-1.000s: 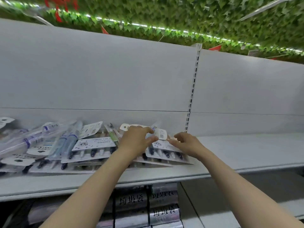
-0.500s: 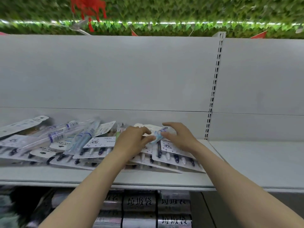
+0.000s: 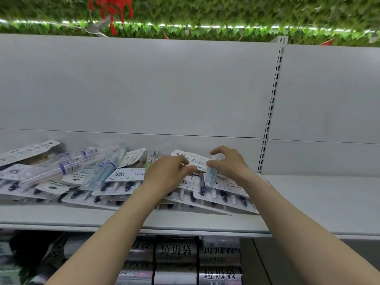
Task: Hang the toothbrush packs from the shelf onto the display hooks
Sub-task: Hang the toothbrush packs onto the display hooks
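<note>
Toothbrush pack (image 3: 198,161), small one w/ white card and blue print, was up off the pile in the head view, pinched from both sides. Left hand (image 3: 167,175) had thumb and fingers closed on the card's left edge; right hand (image 3: 229,162) was curled over its right end, thumb under, fingertips (image 3: 214,151) on top, so both were clamped on that pack. A clear blister w/ a pale blue brush (image 3: 210,175) hung down from the card just below the right thumb.

Under both hands lay the pile of packs (image 3: 86,179), spread out to the left of the left fingers and overlapping each other, some flat multi-brush cards w/ dark and white heads, some single clear tubes w/ blue bands. One wide card (image 3: 224,194) sat directly beneath the right wrist, tilted toward the shelf's front edge. All rested on the grey shelf (image 3: 308,200), bare to the right of the right hand.

Behind the fingertips stood the grey back panel (image 3: 144,89), w/ a slotted upright (image 3: 271,108) up and right of the right hand. Green leaf trim (image 3: 226,15) and a red ornament (image 3: 111,9) ran along the top. Below the forearms, silver rolls w/ black lettering (image 3: 176,251) were stacked on the lower level.
</note>
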